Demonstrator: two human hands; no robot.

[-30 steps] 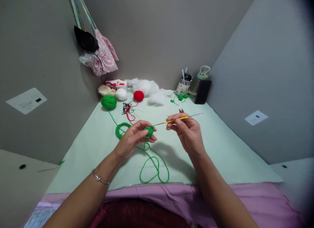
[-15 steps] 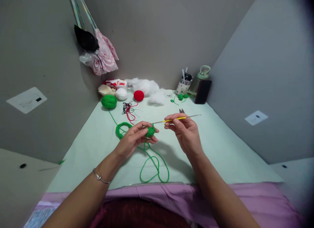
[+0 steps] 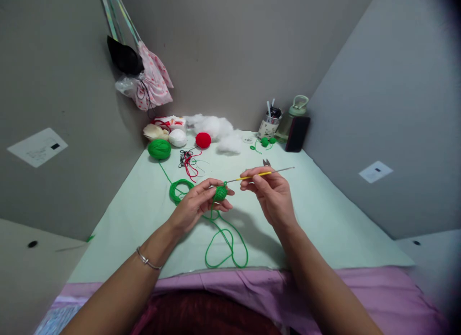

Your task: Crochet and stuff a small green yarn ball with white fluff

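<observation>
Between the thumb and fingers of my left hand (image 3: 199, 200) is a small round green crochet piece (image 3: 221, 193). My right hand (image 3: 271, 193) pinches a crochet hook (image 3: 264, 174) by its yellow grip. The hook's thin metal end points left and meets a small green loop at the top of the piece. Green yarn (image 3: 230, 234) trails down from the piece and lies in loose loops on the table. More of it forms a coil (image 3: 175, 193) beside my left hand, leading back to a green yarn ball (image 3: 159, 149).
At the back lie a red yarn ball (image 3: 203, 140), a white ball (image 3: 177, 138), white stuffing (image 3: 212, 127) and tangled black thread (image 3: 185, 158). Small green pieces (image 3: 265, 142), a pen cup (image 3: 269, 127), a bottle (image 3: 288, 126) and a phone (image 3: 298, 134) stand back right. Scissor tips (image 3: 266, 162) show behind my right hand.
The crochet piece has turned slightly in my left hand, and the loop at the hook's end sits a little differently. Both hands stay in nearly the same place.
</observation>
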